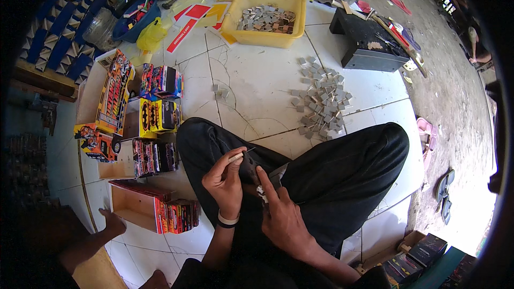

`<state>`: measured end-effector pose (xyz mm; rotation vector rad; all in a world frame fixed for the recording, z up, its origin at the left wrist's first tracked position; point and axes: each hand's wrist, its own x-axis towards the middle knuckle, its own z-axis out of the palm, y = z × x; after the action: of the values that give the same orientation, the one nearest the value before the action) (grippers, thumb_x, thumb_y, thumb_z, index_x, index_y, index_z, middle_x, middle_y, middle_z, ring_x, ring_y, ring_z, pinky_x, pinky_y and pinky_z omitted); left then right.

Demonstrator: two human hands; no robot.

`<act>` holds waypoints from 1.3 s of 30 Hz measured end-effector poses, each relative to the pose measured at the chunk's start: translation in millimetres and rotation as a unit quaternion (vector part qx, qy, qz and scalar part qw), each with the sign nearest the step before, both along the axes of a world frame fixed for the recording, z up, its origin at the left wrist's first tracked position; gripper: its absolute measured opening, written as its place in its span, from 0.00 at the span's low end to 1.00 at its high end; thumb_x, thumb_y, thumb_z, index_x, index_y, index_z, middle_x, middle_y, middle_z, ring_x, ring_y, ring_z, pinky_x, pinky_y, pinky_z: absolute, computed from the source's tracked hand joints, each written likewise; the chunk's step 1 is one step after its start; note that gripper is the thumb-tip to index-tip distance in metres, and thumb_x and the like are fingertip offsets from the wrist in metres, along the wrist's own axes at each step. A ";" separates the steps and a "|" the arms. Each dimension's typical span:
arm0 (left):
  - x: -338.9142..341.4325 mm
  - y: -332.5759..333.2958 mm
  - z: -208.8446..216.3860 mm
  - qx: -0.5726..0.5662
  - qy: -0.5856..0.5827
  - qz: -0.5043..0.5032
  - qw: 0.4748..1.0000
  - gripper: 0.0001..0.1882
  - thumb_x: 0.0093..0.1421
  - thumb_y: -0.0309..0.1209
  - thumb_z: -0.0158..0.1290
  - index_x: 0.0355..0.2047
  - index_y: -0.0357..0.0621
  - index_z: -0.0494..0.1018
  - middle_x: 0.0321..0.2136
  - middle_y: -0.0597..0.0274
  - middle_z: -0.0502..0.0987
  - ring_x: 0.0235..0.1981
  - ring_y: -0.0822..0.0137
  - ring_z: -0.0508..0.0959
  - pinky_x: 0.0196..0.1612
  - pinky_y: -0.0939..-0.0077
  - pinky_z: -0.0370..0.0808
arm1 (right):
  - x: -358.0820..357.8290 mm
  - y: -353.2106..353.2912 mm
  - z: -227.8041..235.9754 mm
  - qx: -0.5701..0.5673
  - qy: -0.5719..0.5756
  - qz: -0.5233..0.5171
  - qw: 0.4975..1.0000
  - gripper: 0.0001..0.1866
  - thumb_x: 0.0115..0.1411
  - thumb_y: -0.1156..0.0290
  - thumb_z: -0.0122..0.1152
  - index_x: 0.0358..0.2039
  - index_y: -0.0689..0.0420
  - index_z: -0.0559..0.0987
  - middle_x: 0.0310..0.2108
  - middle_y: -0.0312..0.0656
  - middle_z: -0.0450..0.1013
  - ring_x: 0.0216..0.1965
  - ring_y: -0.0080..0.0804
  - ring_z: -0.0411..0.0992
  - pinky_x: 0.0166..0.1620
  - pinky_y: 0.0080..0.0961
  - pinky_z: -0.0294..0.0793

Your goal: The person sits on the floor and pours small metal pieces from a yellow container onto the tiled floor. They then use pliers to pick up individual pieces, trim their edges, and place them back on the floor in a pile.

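Observation:
Above my crossed legs, my left hand (pixel 225 184) pinches a small flat wooden piece (pixel 235 157) between thumb and fingers. My right hand (pixel 281 214) grips a knife (pixel 249 168) with a wide dark blade; whitish wrapping shows near its grip. Its index finger lies stretched along the blade. The blade's tip is close beside the wooden piece; whether they touch I cannot tell. Beyond my knees lies a pile of small grey square pieces with thin wooden sticks (pixel 321 96). A few similar pieces (pixel 219 91) sit farther left on the white tiles.
A yellow basin (pixel 230 24) of similar pieces stands at the far side. To its right is a black low stool (pixel 375 48). Printed boxes (pixel 160 115) and open wooden trays (pixel 134 208) line my left, near another person's limb (pixel 112 223). Sandals (pixel 444 187) lie right.

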<state>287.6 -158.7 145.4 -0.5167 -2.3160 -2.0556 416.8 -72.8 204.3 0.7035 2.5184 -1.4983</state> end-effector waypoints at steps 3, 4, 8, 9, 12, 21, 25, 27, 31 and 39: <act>0.6 -2.0 2.2 0.002 -0.013 0.002 1.000 0.09 0.64 0.18 0.58 0.44 0.30 0.82 0.40 0.53 0.86 0.41 0.70 0.84 0.48 0.77 0.80 | 0.8 -0.6 -0.1 0.002 0.027 -0.006 1.000 0.47 0.58 0.86 0.56 0.76 0.45 0.53 0.40 0.63 0.69 0.36 0.68 0.75 0.39 0.56 0.75; 0.0 -2.1 4.0 -0.008 -0.012 -0.004 1.000 0.09 0.65 0.18 0.58 0.44 0.30 0.82 0.40 0.52 0.86 0.42 0.69 0.84 0.48 0.77 0.80 | 0.9 -0.3 -0.5 -0.009 0.031 -0.011 0.999 0.46 0.58 0.86 0.56 0.75 0.46 0.53 0.40 0.62 0.69 0.37 0.67 0.75 0.40 0.55 0.76; -3.8 -3.0 19.1 0.050 -0.105 -0.026 0.993 0.09 0.66 0.21 0.58 0.45 0.29 0.81 0.40 0.50 0.85 0.42 0.64 0.85 0.49 0.72 0.82 | 3.9 6.1 -0.1 -0.028 0.063 -0.027 0.997 0.45 0.61 0.84 0.56 0.76 0.44 0.52 0.43 0.60 0.70 0.42 0.66 0.74 0.45 0.52 0.77; -5.3 -4.4 24.7 0.093 -0.152 -0.035 0.983 0.10 0.67 0.23 0.58 0.46 0.29 0.81 0.40 0.50 0.85 0.42 0.63 0.85 0.49 0.71 0.82 | 5.8 10.0 0.5 -0.033 0.077 -0.030 0.996 0.46 0.62 0.83 0.56 0.76 0.43 0.51 0.45 0.60 0.70 0.43 0.66 0.74 0.46 0.51 0.77; -14.1 -14.9 45.3 0.154 -0.272 -0.027 0.950 0.13 0.69 0.30 0.57 0.47 0.32 0.80 0.40 0.49 0.84 0.43 0.55 0.86 0.49 0.63 0.84 | 15.1 25.5 5.1 -0.061 0.120 -0.073 0.988 0.43 0.63 0.83 0.55 0.76 0.45 0.53 0.49 0.59 0.70 0.48 0.64 0.73 0.50 0.49 0.75; -10.1 -17.8 82.0 0.149 -0.316 -0.096 0.932 0.13 0.69 0.30 0.57 0.46 0.30 0.80 0.38 0.47 0.84 0.41 0.57 0.86 0.48 0.63 0.85 | 37.8 38.4 23.3 -0.094 0.108 -0.029 0.989 0.39 0.63 0.82 0.58 0.73 0.64 0.56 0.50 0.53 0.73 0.50 0.41 0.75 0.53 0.33 0.74; -5.1 -13.4 91.4 0.142 -0.314 -0.121 0.931 0.14 0.69 0.29 0.57 0.47 0.28 0.80 0.38 0.46 0.84 0.41 0.58 0.86 0.48 0.64 0.85 | 38.0 36.2 25.2 -0.098 0.122 -0.018 0.988 0.38 0.64 0.81 0.58 0.73 0.64 0.56 0.51 0.53 0.73 0.49 0.40 0.75 0.53 0.33 0.74; -2.3 -10.2 92.6 0.146 -0.301 -0.128 0.934 0.12 0.68 0.29 0.59 0.46 0.31 0.81 0.39 0.47 0.84 0.41 0.57 0.86 0.48 0.62 0.85 | 37.5 35.3 25.8 -0.098 0.134 -0.015 0.986 0.38 0.65 0.81 0.58 0.73 0.64 0.56 0.51 0.53 0.73 0.49 0.39 0.75 0.53 0.32 0.75; 1.5 -4.8 90.4 0.122 -0.258 -0.136 0.949 0.11 0.67 0.27 0.60 0.46 0.33 0.81 0.41 0.48 0.84 0.43 0.58 0.86 0.48 0.60 0.85 | 36.5 30.7 29.7 -0.106 0.130 -0.007 0.986 0.42 0.63 0.84 0.57 0.75 0.55 0.54 0.49 0.58 0.70 0.44 0.55 0.73 0.47 0.40 0.74; 8.4 1.9 90.6 0.061 -0.114 -0.133 0.983 0.12 0.64 0.19 0.60 0.48 0.30 0.81 0.43 0.52 0.83 0.43 0.70 0.82 0.46 0.78 0.80 | 32.0 24.0 44.0 -0.062 0.106 -0.006 0.992 0.42 0.63 0.83 0.57 0.75 0.52 0.53 0.44 0.58 0.69 0.41 0.59 0.73 0.43 0.43 0.75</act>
<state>296.0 -156.8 236.0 -0.6483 -2.3261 -2.4814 448.8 -48.8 248.3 0.5693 2.5417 -1.8050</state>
